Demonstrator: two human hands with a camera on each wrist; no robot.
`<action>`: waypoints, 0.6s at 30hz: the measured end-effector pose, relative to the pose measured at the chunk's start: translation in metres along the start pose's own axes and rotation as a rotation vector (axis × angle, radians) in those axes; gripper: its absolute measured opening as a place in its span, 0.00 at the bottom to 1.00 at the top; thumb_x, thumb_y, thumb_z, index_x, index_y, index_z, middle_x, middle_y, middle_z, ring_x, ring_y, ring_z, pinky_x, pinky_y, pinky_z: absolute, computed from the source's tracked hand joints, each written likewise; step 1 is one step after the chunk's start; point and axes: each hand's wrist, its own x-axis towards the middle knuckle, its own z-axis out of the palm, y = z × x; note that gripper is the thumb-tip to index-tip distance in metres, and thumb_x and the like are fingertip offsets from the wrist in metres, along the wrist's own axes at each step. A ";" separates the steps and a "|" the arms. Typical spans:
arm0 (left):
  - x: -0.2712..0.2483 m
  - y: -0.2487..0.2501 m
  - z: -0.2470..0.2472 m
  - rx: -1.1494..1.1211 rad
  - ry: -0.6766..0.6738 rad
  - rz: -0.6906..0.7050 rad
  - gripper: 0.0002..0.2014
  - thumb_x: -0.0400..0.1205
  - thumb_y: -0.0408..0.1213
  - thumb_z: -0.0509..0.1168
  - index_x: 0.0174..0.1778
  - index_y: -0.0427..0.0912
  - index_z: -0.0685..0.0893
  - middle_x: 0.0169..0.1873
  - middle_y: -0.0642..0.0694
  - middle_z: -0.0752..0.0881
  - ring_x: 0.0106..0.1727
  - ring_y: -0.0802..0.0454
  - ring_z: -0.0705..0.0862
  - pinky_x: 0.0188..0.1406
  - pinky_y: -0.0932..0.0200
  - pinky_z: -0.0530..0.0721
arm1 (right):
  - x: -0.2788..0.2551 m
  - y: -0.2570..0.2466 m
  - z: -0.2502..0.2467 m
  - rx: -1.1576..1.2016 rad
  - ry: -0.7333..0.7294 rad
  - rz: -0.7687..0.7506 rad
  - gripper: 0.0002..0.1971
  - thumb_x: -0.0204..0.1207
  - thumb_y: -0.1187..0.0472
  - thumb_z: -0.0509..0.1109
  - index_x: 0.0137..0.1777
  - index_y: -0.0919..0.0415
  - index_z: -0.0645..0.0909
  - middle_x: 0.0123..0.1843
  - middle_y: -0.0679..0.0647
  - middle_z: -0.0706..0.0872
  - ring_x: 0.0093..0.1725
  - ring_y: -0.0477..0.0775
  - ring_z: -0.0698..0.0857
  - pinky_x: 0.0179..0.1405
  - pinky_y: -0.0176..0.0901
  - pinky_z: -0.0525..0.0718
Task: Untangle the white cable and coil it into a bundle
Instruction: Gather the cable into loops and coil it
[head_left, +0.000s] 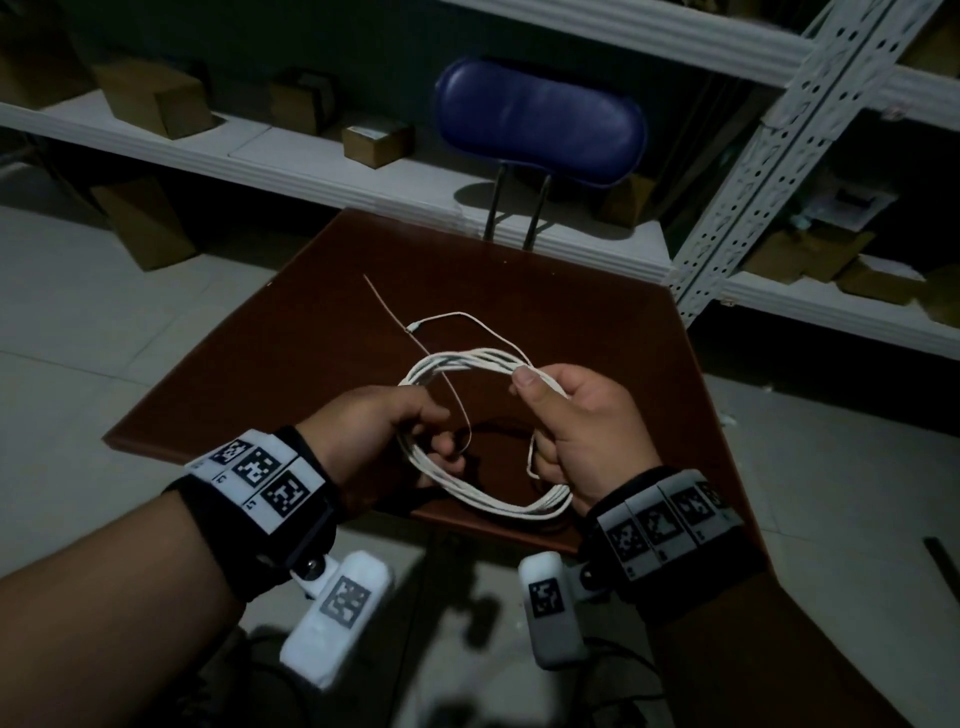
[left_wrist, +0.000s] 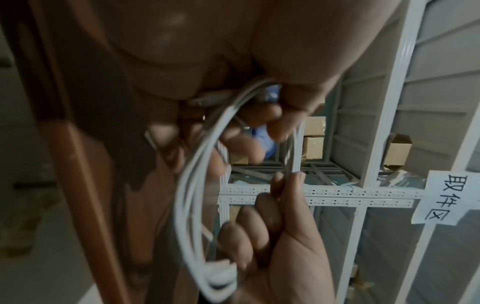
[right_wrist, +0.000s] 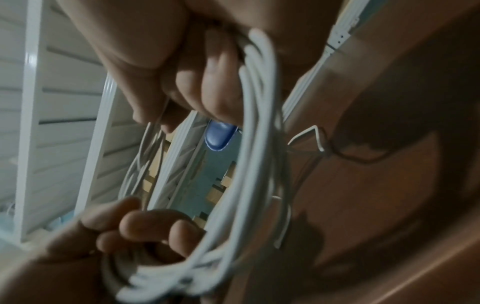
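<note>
A dark reddish-brown table (head_left: 291, 332) stood on the pale tiled floor (head_left: 78, 322). One thin end of the white cable (head_left: 387, 306) lay on its top.

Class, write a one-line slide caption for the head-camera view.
Both hands, left hand and right hand, hold a coiled white cable above a dark brown wooden table, one loose end trailing.

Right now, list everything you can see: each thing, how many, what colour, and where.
white cable: one, white, coiled in loops above the table, a loose end trailing over it
table: one, dark red-brown, under the hands
chair: one, blue backrest, behind the table
shelving: white metal racks, behind and right
cardboard boxes: several, brown, on shelves and floor
wrist bands: two, black with printed markers, on both wrists
left hand: grips the coil's left side
right hand: grips the coil's right side
</note>
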 end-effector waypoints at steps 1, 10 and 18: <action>-0.001 0.001 -0.001 0.016 -0.017 0.012 0.07 0.69 0.32 0.68 0.30 0.34 0.77 0.30 0.35 0.80 0.35 0.39 0.82 0.43 0.49 0.79 | -0.001 -0.001 0.000 -0.042 -0.022 0.011 0.10 0.81 0.52 0.74 0.43 0.57 0.85 0.22 0.51 0.63 0.17 0.47 0.58 0.20 0.35 0.58; -0.002 -0.002 -0.003 0.208 -0.174 0.054 0.13 0.75 0.40 0.71 0.26 0.44 0.78 0.22 0.44 0.66 0.18 0.51 0.63 0.20 0.63 0.66 | -0.006 0.000 0.004 -0.221 -0.171 0.024 0.09 0.82 0.55 0.73 0.41 0.56 0.84 0.18 0.47 0.66 0.15 0.47 0.60 0.19 0.36 0.59; -0.005 0.008 0.003 -0.254 -0.107 0.197 0.18 0.76 0.43 0.63 0.26 0.49 0.61 0.19 0.52 0.58 0.19 0.55 0.49 0.16 0.67 0.49 | -0.002 0.003 0.002 -0.018 -0.127 0.069 0.04 0.82 0.60 0.73 0.47 0.59 0.83 0.22 0.49 0.67 0.16 0.47 0.64 0.20 0.40 0.70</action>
